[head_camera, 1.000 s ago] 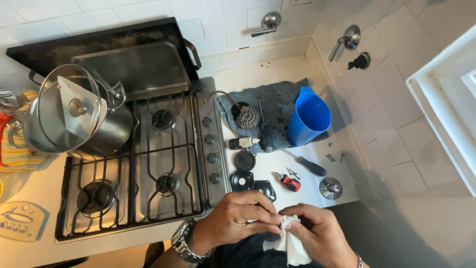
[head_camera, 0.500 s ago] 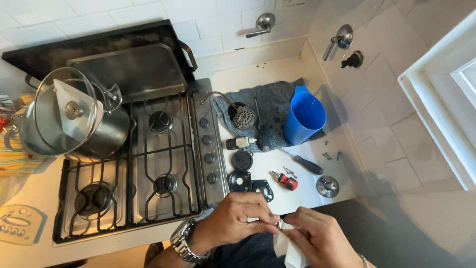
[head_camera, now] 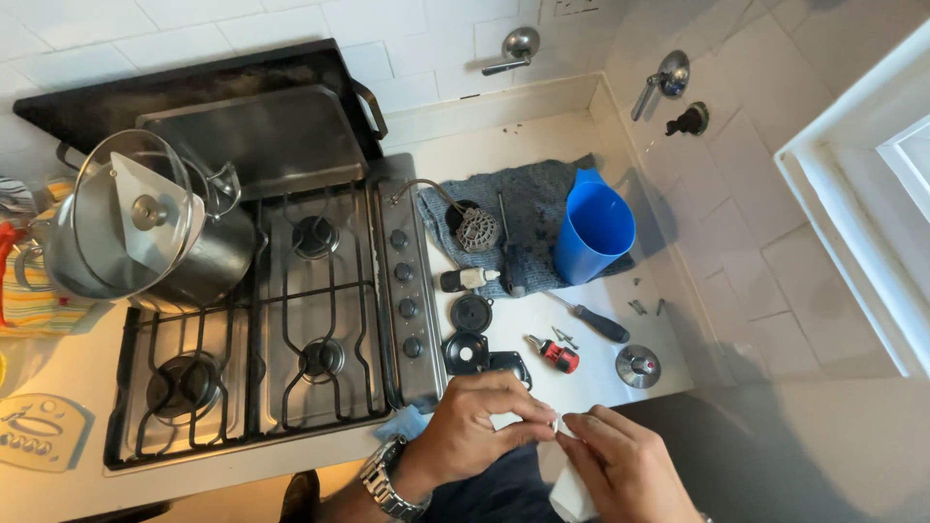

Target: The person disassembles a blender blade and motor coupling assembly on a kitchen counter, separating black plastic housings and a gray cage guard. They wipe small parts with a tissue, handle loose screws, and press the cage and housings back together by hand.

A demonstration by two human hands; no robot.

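At the bottom centre of the frame, the left hand (head_camera: 484, 426) and the right hand (head_camera: 620, 465) are meeting over a white cloth (head_camera: 572, 494), the fingers of both pinching together on its top edge. The cloth is hanging down toward the bottom edge of the frame. Just above the hands, black round parts (head_camera: 472, 334) and a red-handled tool (head_camera: 554, 354) are lying on the white counter (head_camera: 504, 145). A blue jug (head_camera: 593, 232) is standing right of centre, and a gas stove (head_camera: 281, 320) is filling the left.

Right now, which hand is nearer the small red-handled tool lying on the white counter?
Left. The left hand sits just below the small red-handled tool, slightly to its left; the right hand is lower, nearer the counter edge.
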